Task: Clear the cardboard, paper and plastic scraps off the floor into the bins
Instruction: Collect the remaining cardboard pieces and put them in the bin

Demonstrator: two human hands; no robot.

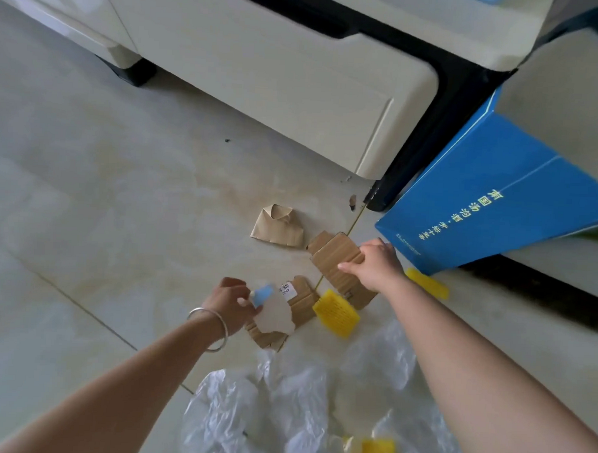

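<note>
My left hand (231,300) pinches a pale paper scrap (273,316) with a light blue piece at its top, held just above a cardboard scrap with a barcode label (301,300). My right hand (375,262) is closed on the edge of a long strip of brown cardboard (337,259) lying on the floor. A folded cardboard piece (277,225) lies farther away. Yellow foam net scraps lie by the strip (335,313) and behind my right wrist (428,283). Crumpled clear plastic (283,407) is spread near me, with another yellow piece (377,452) in it.
A blue cardboard box (490,200) with white lettering leans at the right, right next to my right hand. A cream cabinet (279,88) on a black base fills the far side. The floor is pale tile (87,183). No bin is in view.
</note>
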